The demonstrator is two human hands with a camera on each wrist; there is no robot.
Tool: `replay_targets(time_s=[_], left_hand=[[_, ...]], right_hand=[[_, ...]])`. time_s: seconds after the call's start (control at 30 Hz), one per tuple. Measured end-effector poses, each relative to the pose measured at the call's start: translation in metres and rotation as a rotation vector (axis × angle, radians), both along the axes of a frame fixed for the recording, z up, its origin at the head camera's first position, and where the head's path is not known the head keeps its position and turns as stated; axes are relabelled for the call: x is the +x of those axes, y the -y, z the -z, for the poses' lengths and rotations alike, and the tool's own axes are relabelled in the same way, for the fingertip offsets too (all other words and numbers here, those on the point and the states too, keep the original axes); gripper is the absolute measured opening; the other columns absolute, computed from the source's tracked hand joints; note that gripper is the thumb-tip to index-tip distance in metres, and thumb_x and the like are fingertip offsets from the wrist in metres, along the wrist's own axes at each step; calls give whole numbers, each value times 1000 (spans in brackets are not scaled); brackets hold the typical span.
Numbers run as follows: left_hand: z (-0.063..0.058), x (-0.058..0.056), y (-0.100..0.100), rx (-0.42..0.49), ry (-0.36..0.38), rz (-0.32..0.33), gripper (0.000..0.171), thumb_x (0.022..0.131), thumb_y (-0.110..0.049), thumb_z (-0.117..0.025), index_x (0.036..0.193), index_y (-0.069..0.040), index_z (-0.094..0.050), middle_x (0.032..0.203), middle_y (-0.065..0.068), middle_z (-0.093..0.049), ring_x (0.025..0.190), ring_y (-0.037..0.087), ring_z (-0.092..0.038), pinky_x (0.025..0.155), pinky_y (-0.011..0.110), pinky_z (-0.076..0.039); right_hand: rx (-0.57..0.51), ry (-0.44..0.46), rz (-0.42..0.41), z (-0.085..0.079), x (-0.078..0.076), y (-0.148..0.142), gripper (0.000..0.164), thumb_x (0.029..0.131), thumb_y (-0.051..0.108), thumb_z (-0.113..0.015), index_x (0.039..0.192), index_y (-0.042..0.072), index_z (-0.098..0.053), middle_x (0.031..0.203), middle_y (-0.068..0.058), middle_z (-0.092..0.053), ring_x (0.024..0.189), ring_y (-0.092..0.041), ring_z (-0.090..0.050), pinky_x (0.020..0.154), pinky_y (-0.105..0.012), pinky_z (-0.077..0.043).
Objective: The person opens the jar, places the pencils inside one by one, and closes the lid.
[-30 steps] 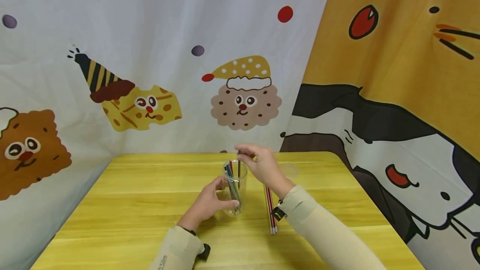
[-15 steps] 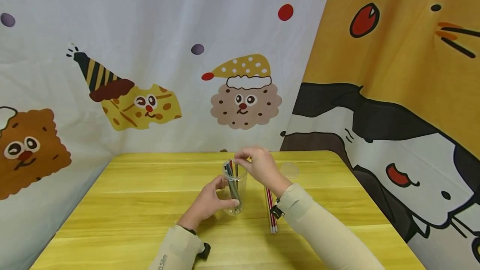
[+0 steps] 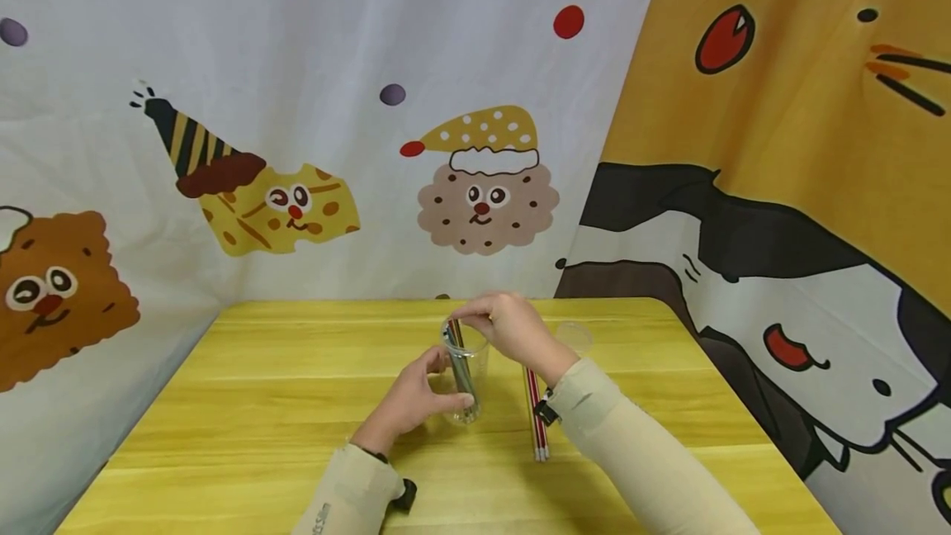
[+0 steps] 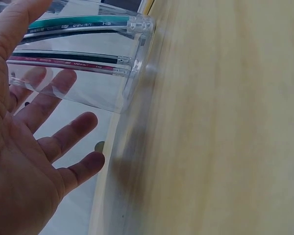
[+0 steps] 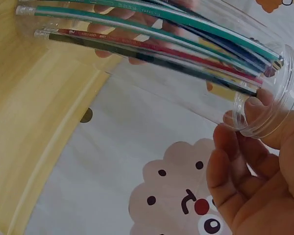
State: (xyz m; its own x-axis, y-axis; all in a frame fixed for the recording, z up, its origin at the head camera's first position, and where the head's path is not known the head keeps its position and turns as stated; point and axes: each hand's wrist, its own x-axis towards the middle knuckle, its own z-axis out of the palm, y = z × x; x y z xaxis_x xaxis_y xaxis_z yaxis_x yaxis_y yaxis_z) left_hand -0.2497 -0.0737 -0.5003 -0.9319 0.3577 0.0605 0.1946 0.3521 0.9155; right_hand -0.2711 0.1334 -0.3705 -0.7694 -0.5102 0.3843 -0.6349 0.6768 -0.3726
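A clear plastic jar (image 3: 481, 363) stands upright on the table with several pencils (image 3: 462, 374) leaning inside it. My left hand (image 3: 407, 400) holds the jar low down, thumb in front and fingers behind. In the left wrist view a green pencil (image 4: 78, 23) and a red one (image 4: 73, 64) show through the wall, their ends near the jar's bottom. My right hand (image 3: 516, 333) is at the jar's mouth. In the right wrist view its thumb reaches inside the rim and pinches the upper end of a dark pencil (image 5: 186, 73).
Red-striped pencils (image 3: 537, 432) lie on the table right of the jar, partly under the right forearm. A clear round lid (image 3: 574, 338) lies behind the right wrist. A cartoon-printed curtain (image 3: 357, 40) hangs beyond the wooden table (image 3: 282, 403).
My right hand has lowered the dark pencil into the jar and moved slightly left, bringing its top against the other pencils. The left hand keeps its hold on the jar.
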Motion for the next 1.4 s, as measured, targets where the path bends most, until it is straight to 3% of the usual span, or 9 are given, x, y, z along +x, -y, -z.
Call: replay_targets(time_s=[0.23, 0.5, 0.73, 0.83, 0.97, 1.07, 1.2, 1.3, 1.4], left_hand=[[-2, 0, 0, 1, -9, 6, 56, 87, -41, -91, 133, -30, -60, 145, 7, -63, 145, 40, -51, 111, 67, -47], [-1, 1, 0, 2, 3, -2, 60, 87, -43, -91, 137, -30, -60, 148, 7, -62, 145, 39, -51, 111, 67, -47], [-1, 2, 0, 8, -4, -4, 60, 87, -40, -91, 138, -28, -61, 146, 6, -65, 146, 42, -51, 112, 68, -47], [-1, 2, -1, 13, -10, -1, 58, 87, -38, -91, 137, -31, -61, 145, 4, -66, 145, 41, -51, 112, 67, -47], [-1, 1, -1, 13, -18, -6, 61, 86, -38, -92, 138, -30, -61, 141, 1, -68, 143, 38, -53, 112, 65, -48], [-1, 1, 0, -2, -25, -9, 60, 86, -37, -93, 136, -29, -62, 137, 0, -68, 140, 35, -55, 110, 65, -49], [-1, 2, -1, -7, -18, -14, 58, 85, -37, -93, 134, -31, -62, 135, -2, -69, 140, 34, -55, 110, 64, -49], [-1, 1, -1, -2, -11, -15, 60, 85, -38, -93, 136, -32, -61, 135, -3, -69, 140, 33, -55, 110, 63, -49], [-2, 1, -2, 2, -9, -12, 63, 85, -40, -93, 138, -31, -60, 137, -2, -68, 141, 33, -54, 110, 63, -49]], right_hand=[[49, 65, -101, -2, -2, -3, 28, 106, 13, -67, 123, 28, -82, 128, 1, -77, 124, -21, -72, 102, -42, -61], [22, 45, -132, 5, -4, -4, 31, 107, 7, -63, 128, 23, -80, 133, -6, -76, 129, -28, -69, 108, -48, -57], [-209, 186, -59, 14, -5, -11, 35, 111, 24, -60, 145, 20, -68, 134, -5, -76, 104, -16, -75, 82, -26, -59], [-316, 216, 31, 18, -8, -23, 36, 112, 29, -59, 144, 15, -68, 126, -8, -78, 96, -19, -72, 77, -28, -57], [-307, 255, 211, 34, -17, -52, 35, 111, 33, -61, 136, 12, -71, 118, -8, -78, 96, -22, -72, 80, -37, -60], [-190, 361, 323, 53, -22, -76, 34, 109, 35, -64, 131, 10, -73, 116, -8, -77, 97, -21, -74, 83, -40, -62], [-65, 516, 391, 76, -26, -102, 30, 107, 31, -68, 119, 4, -75, 104, -14, -76, 86, -25, -72, 72, -38, -59], [-41, 550, 413, 87, -28, -112, 26, 106, 28, -70, 97, 4, -75, 81, -12, -71, 68, -21, -63, 61, -32, -50], [-8, 532, 417, 95, -32, -118, 43, 105, 27, -72, 66, 10, -62, 55, -1, -50, 51, -13, -39, 50, -27, -34]])
